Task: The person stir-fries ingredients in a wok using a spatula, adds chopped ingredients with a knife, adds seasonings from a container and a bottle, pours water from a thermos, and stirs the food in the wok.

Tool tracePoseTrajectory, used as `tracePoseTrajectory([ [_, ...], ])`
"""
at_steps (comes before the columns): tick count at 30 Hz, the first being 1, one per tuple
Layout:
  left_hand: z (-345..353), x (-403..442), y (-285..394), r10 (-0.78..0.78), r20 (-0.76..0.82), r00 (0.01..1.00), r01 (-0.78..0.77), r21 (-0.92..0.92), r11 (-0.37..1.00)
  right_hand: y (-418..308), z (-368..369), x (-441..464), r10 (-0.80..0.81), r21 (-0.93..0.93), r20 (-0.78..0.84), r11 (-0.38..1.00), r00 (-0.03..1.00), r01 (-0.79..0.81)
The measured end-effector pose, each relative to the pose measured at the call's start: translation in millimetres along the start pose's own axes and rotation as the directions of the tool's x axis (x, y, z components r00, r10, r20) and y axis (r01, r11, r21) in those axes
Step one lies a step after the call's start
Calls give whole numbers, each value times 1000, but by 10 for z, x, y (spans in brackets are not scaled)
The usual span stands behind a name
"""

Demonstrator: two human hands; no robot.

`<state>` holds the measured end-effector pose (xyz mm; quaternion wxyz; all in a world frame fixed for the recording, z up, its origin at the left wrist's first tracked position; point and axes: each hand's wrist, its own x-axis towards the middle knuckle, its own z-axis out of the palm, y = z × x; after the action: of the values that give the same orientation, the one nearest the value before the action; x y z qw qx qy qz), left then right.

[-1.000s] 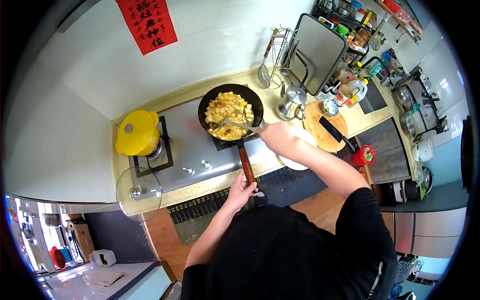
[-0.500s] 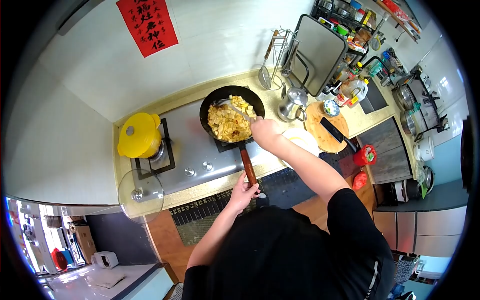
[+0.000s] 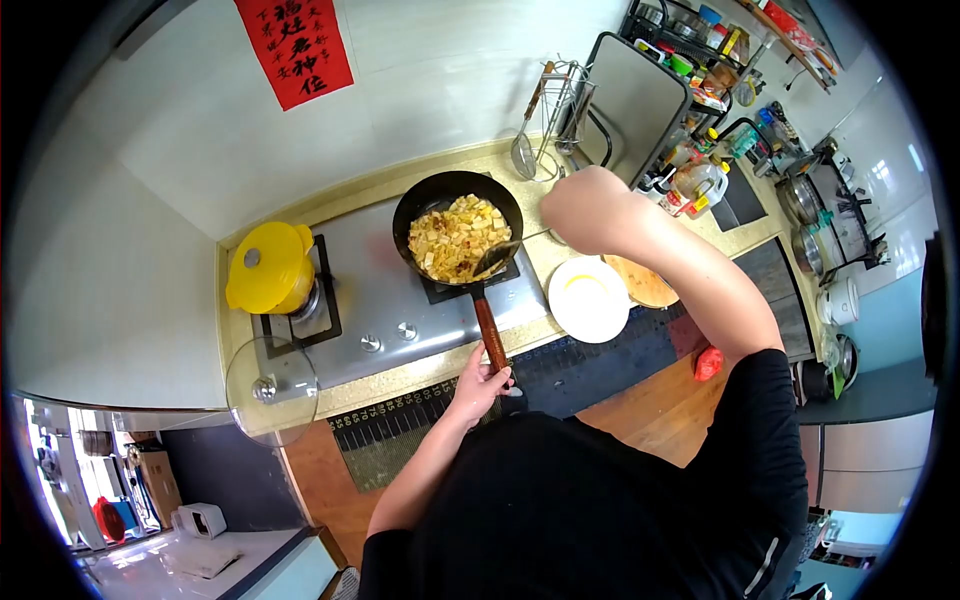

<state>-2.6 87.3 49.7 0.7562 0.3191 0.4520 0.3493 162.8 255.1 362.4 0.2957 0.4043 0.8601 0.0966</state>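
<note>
A dark wok (image 3: 440, 188) stands on the gas stove, holding browned, diced pieces that look like tofu (image 3: 455, 235). Its wooden handle (image 3: 491, 330) points toward me, and my left hand (image 3: 480, 385) is wrapped round the end. Above the counter, right of the wok, my right hand (image 3: 585, 212) is closed on a spatula (image 3: 497, 260). The spatula's thin shaft slopes left, and its blade rests at the right side of the food; the fist hides its grip. Below my right forearm lies a white plate (image 3: 590, 310) with a yellowish smear.
A yellow lidded pot (image 3: 270, 268) sits on the left burner. A glass lid (image 3: 270, 400) overhangs the counter's front edge. Right of the plate is a wooden board (image 3: 645, 285), partly behind my arm. A wire utensil rack (image 3: 560, 120) and sauce bottles (image 3: 695, 185) stand farther back.
My right hand has swung right and up, away from the wok, and the spatula blade has moved to the food's right edge. More of the plate shows. My left hand stays on the handle.
</note>
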Motion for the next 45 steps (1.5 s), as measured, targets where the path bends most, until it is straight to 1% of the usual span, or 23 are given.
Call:
tracePoseTrajectory([
  [4, -3, -3, -4, 4, -2, 1000, -4, -9, 1000, -281, 272, 160, -25, 27, -93, 999, 995, 27],
  [5, -5, -7, -17, 5, -3, 1000, -5, -16, 1000, -395, 333, 115, -52, -53, -26, 997, 998, 50],
  [6, -8, -19, -29, 4, 0, 1000, -4, -11, 1000, -518, 467, 88, -50, -42, -5, 998, 999, 50],
  [7, -13, -20, -29, 3, 4, 1000, -3, -6, 1000, -635, 553, 39, -23, 35, 2, 999, 1000, 23],
  [11, -7, -5, -19, 1, 8, 1000, -1, -3, 1000, -887, 1186, 148, 89, 81, -143, 994, 986, -78],
  [12, -11, 0, -33, 5, 5, 1000, -5, -9, 1000, -927, 1344, 230, 124, 98, -176, 989, 977, -108],
  [14, -27, 14, -72, 8, 2, 1000, -8, -14, 1000, -993, 1634, 501, 165, 131, -190, 981, 968, -142],
  [17, -21, 11, -57, -3, -2, 1000, 3, -1, 1000, -1066, 1809, 822, 207, 182, -247, 969, 947, -165],
  [18, -15, 15, -50, -2, -6, 1000, 2, 9, 1000, -1069, 1775, 874, 215, 196, -273, 967, 938, -165],
  [21, -15, 11, -42, 2, -20, 1000, -2, 22, 1000, -1023, 1668, 913, 190, 265, -250, 957, 949, -121],
  [24, -4, 6, -51, 3, -18, 1000, -3, 8, 1000, -838, 1454, 708, 93, 225, -228, 973, 969, -41],
  [27, -5, 7, -41, 7, -19, 1000, -7, 0, 1000, -571, 1336, 482, 13, 92, -129, 996, 992, -1],
  [28, -10, 11, -50, 9, -19, 1000, -9, -1, 1000, -461, 1246, 362, -17, 70, -144, 997, 989, 27],
  [31, -10, 12, -45, 8, -18, 1000, -9, -4, 1000, -232, 989, 170, 4, -45, -141, 999, 990, -10],
  [33, -10, 4, -32, 4, -20, 1000, -4, 0, 1000, -78, 957, 154, 48, -52, -199, 997, 979, -59],
  [34, -4, 2, -25, 2, -24, 1000, -2, 2, 1000, -41, 743, 64, 90, -64, -140, 993, 986, -100],
  [36, -3, 7, -26, 3, -25, 1000, -3, 4, 1000, 35, 482, -93, 59, -102, -188, 992, 980, -79],
  [37, -9, 12, -36, 5, -22, 1000, -5, 5, 1000, 59, 414, -130, 43, -105, -207, 992, 977, -66],
  [40, 0, 10, -34, 5, -22, 1000, -4, 16, 1000, 71, 329, -107, -31, -75, -193, 997, 981, 17],
  [43, -2, 12, -43, 3, -23, 1000, -2, 8, 1000, -141, 242, -19, -33, -75, -72, 997, 997, 28],
  [44, -10, 13, -45, 3, -24, 1000, -3, -1, 1000, -190, 374, 36, -71, -82, -114, 995, 991, 62],
  [45, -10, 19, -37, 8, -21, 1000, -8, 2, 1000, -253, 402, 70, -60, -88, -74, 995, 995, 53],
])
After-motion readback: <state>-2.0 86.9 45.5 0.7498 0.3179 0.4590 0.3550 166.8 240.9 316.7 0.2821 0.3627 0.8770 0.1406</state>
